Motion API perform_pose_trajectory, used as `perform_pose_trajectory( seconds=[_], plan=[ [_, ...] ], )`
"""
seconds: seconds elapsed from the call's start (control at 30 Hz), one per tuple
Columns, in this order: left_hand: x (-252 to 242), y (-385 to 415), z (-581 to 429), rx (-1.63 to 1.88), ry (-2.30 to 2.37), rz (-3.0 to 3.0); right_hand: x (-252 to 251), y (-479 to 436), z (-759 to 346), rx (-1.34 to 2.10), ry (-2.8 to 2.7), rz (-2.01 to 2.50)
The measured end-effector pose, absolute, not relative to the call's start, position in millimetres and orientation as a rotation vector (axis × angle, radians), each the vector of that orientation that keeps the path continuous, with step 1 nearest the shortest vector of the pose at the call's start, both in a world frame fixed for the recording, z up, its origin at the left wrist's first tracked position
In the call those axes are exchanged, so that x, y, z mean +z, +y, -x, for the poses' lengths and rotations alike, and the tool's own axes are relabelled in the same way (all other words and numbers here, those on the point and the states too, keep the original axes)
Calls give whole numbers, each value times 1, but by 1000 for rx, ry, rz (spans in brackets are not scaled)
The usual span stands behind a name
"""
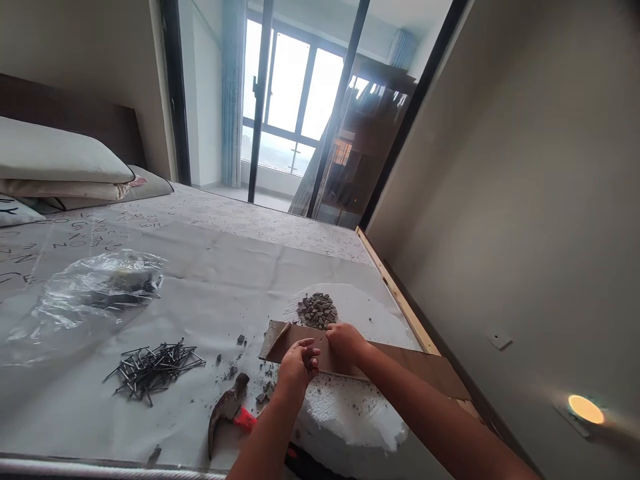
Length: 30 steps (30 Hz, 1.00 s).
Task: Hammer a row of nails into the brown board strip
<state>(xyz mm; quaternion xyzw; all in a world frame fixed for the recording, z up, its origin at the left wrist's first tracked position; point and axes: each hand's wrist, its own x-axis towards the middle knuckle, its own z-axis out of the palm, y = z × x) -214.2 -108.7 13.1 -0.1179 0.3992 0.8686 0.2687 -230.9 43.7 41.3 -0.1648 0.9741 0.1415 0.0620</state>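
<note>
My left hand (299,363) is half curled, palm up, over a long brown strip (400,358) that looks like cardboard. Something small and greyish shows between its fingers, too little to name. Close by on the right, my right hand (349,341) has its fingertips pressed together at the strip's far edge, beside a heap of small grey stone chips (317,311). What those fingers pinch, if anything, is hidden. A claw hammer (229,408) with a red and black handle lies below my left hand, its handle partly behind my left forearm.
Loose nails (155,369) lie piled at the left, with a clear plastic bag (103,287) behind them. White foam (345,417) sits under the strip. Grey crumbs dot the pale sheet (220,293) covering the bed. A wooden rail (395,290) runs along the right wall.
</note>
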Motion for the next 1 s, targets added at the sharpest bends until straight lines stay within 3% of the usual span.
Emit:
perform_pose_trajectory(
  seconds=[0.47,1.0],
  plan=[
    [-1,-104,213,2350,1098,497,39,37,242,389,2953,487],
    [9,-103,219,2313,1207,446,71,52,235,-33,3138,395]
  ],
)
